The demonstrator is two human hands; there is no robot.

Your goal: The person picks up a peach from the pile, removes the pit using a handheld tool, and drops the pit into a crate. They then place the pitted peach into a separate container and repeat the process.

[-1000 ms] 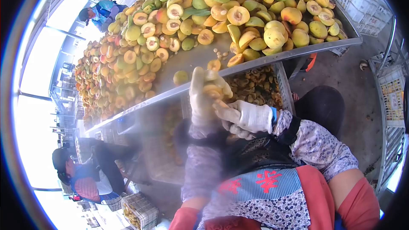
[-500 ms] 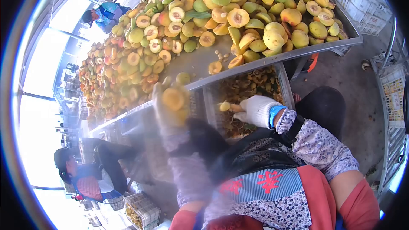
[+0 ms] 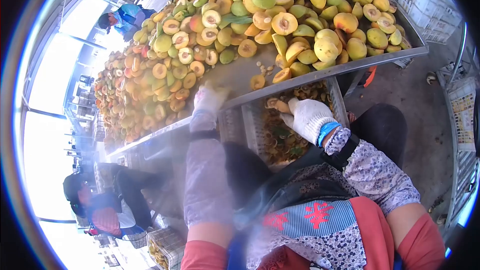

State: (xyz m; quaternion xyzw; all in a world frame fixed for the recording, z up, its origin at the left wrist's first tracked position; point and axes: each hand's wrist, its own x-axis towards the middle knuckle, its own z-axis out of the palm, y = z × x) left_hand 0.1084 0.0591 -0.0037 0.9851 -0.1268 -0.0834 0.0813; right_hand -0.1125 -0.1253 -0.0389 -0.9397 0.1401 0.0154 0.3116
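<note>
Halved yellow-green fruit point(image 3: 285, 23) lies heaped on a metal table point(image 3: 330, 71). My left hand point(image 3: 209, 99), in a white glove, is at the table's near edge beside the heap; its fingers are smeared by motion, and what they hold cannot be made out. My right hand point(image 3: 311, 120), in a white knitted glove, is closed on a small brownish-orange thing point(image 3: 281, 106) above a crate point(image 3: 342, 102). Fruit scraps and leaves point(image 3: 287, 137) fill that crate below the table edge.
One person point(image 3: 105, 212) sits at the lower left, another point(image 3: 125, 19) is beyond the heap. White crates point(image 3: 417, 5) stand stacked at the upper right, and a crate point(image 3: 167, 245) stands at the lower left. A metal rack point(image 3: 457, 120) is on the right.
My left hand has moved up toward the table edge; the halved fruit seen in it before no longer shows there. My right hand has shifted slightly right and up, still gripping the small thing.
</note>
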